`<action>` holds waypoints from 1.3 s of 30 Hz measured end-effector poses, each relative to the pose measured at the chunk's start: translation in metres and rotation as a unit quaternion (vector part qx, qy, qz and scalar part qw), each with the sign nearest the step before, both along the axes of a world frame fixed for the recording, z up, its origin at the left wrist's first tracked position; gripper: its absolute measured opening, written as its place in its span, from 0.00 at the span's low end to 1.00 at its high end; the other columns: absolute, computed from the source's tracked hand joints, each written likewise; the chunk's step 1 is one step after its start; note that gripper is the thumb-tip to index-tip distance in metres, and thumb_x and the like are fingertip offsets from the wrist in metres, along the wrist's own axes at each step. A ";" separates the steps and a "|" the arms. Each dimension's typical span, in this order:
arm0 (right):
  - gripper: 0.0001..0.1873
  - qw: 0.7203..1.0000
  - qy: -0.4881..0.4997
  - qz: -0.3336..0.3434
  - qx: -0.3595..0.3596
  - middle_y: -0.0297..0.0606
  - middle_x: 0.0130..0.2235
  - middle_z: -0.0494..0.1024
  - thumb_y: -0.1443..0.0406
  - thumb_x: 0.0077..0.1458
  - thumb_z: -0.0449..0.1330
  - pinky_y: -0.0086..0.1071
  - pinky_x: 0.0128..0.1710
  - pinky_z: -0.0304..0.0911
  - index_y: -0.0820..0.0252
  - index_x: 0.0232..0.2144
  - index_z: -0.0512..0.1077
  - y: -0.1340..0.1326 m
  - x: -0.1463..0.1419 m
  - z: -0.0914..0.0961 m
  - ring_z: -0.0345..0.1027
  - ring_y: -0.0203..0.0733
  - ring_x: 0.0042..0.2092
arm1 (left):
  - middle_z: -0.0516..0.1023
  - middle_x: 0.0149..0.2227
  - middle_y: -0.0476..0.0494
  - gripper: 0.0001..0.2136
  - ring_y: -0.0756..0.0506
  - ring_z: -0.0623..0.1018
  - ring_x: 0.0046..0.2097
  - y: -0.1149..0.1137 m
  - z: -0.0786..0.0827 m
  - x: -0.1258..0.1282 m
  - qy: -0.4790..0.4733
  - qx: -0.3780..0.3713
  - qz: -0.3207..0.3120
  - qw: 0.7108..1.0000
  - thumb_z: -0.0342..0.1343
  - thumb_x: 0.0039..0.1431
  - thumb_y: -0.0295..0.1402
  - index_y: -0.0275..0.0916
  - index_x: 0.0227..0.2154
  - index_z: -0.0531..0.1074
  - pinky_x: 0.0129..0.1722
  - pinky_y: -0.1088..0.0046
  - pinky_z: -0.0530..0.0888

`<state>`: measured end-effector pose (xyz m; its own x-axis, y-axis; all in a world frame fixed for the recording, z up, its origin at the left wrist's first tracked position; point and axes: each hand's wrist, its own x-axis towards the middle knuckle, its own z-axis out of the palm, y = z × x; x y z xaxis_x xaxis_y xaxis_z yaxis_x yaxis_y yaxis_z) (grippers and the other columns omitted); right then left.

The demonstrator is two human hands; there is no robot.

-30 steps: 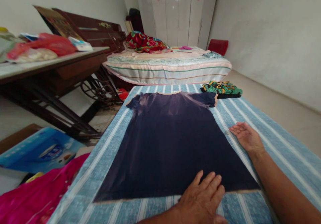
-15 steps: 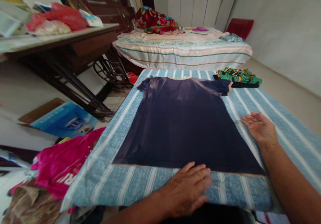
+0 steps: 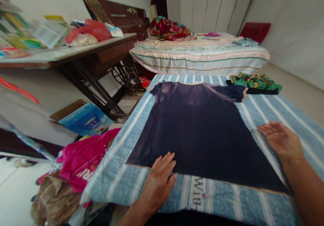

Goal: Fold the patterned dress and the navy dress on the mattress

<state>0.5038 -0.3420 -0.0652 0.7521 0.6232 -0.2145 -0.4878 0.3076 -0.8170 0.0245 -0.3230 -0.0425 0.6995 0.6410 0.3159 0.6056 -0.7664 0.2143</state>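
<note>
A dark navy T-shirt (image 3: 202,128) lies spread flat, neck away from me, on a blue-and-white striped cloth (image 3: 273,104). My left hand (image 3: 158,182) rests palm down at the shirt's bottom hem, fingers stretched out and tips touching the fabric. My right hand (image 3: 280,139) lies flat and open on the striped cloth beside the shirt's right edge. Neither hand holds anything.
A folded green patterned garment (image 3: 254,82) sits at the far right of the cloth. A pink garment (image 3: 83,160) and other clothes are heaped at the lower left. A dark wooden table (image 3: 76,55) with clutter stands left; a bed (image 3: 199,55) lies beyond.
The view has swung left. My left hand has slid left along the shirt's hem. My right hand stays open at the shirt's right edge.
</note>
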 end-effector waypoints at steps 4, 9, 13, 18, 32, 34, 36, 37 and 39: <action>0.10 1.000 0.005 -0.002 -0.011 0.40 0.21 0.75 0.67 0.46 0.53 0.47 0.52 0.58 0.62 0.21 0.74 0.001 -0.001 -0.002 0.72 0.42 0.28 | 0.70 0.54 0.38 0.15 0.42 0.69 0.56 0.000 0.003 -0.001 -0.022 0.016 0.015 1.000 0.49 0.58 0.30 0.38 0.48 0.68 0.53 0.59 0.70; 0.08 1.000 0.016 0.001 -0.024 0.40 0.22 0.76 0.67 0.44 0.54 0.48 0.54 0.56 0.60 0.21 0.74 0.001 0.005 -0.011 0.72 0.43 0.29 | 0.71 0.53 0.38 0.14 0.42 0.70 0.55 0.005 0.004 -0.009 -0.052 0.044 0.051 0.996 0.50 0.59 0.30 0.38 0.47 0.68 0.50 0.63 0.73; 0.06 0.999 0.013 0.005 -0.030 0.39 0.23 0.76 0.66 0.42 0.57 0.47 0.54 0.56 0.59 0.22 0.74 0.000 0.006 -0.014 0.73 0.43 0.30 | 0.72 0.51 0.37 0.13 0.41 0.71 0.54 0.013 0.000 -0.021 -0.059 0.084 0.099 0.990 0.50 0.59 0.31 0.38 0.46 0.68 0.48 0.62 0.74; 0.08 0.999 0.014 0.012 -0.041 0.38 0.23 0.76 0.66 0.44 0.55 0.48 0.56 0.54 0.58 0.22 0.74 0.000 0.008 -0.014 0.72 0.43 0.30 | 0.72 0.52 0.36 0.13 0.40 0.72 0.53 0.015 -0.005 -0.030 -0.012 0.128 0.119 0.985 0.49 0.59 0.33 0.37 0.46 0.68 0.48 0.56 0.73; 0.11 0.998 -0.006 0.002 -0.068 0.40 0.22 0.74 0.65 0.45 0.52 0.49 0.58 0.53 0.52 0.21 0.74 0.002 0.002 -0.009 0.72 0.46 0.28 | 0.71 0.53 0.36 0.14 0.41 0.69 0.55 0.011 -0.006 -0.030 0.030 0.125 0.121 0.984 0.48 0.59 0.32 0.37 0.48 0.67 0.51 0.56 0.70; 0.11 0.998 -0.007 0.004 -0.067 0.40 0.22 0.75 0.65 0.46 0.52 0.49 0.58 0.53 0.52 0.21 0.74 0.002 0.003 -0.011 0.72 0.45 0.29 | 0.71 0.53 0.36 0.14 0.40 0.69 0.55 0.011 -0.006 -0.029 0.034 0.124 0.120 0.984 0.48 0.59 0.32 0.37 0.48 0.66 0.51 0.55 0.70; 0.12 0.998 -0.008 0.003 -0.063 0.39 0.22 0.75 0.66 0.46 0.51 0.48 0.58 0.52 0.52 0.21 0.75 0.002 0.005 -0.012 0.72 0.45 0.29 | 0.71 0.53 0.36 0.14 0.40 0.69 0.55 0.011 -0.006 -0.029 0.039 0.128 0.120 0.984 0.48 0.59 0.32 0.37 0.48 0.66 0.50 0.55 0.71; 0.13 0.998 -0.008 0.004 -0.060 0.39 0.22 0.75 0.66 0.47 0.51 0.47 0.58 0.52 0.52 0.21 0.75 0.002 0.005 -0.013 0.72 0.45 0.30 | 0.71 0.53 0.36 0.14 0.40 0.70 0.55 0.011 -0.006 -0.029 0.040 0.132 0.119 0.983 0.48 0.59 0.32 0.37 0.47 0.67 0.50 0.55 0.71; 0.13 0.998 -0.007 0.010 -0.056 0.40 0.22 0.75 0.66 0.47 0.51 0.46 0.58 0.53 0.53 0.21 0.75 0.002 0.007 -0.015 0.72 0.44 0.30 | 0.71 0.53 0.36 0.14 0.40 0.70 0.55 0.011 -0.006 -0.029 0.041 0.139 0.118 0.982 0.48 0.59 0.32 0.37 0.47 0.67 0.50 0.55 0.71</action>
<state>0.5107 -0.3401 -0.0798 0.7436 0.6104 -0.2729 -0.4812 0.2051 -0.8523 -0.0047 -0.3122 -0.0487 0.5718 0.6853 0.4510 0.7802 -0.6242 -0.0408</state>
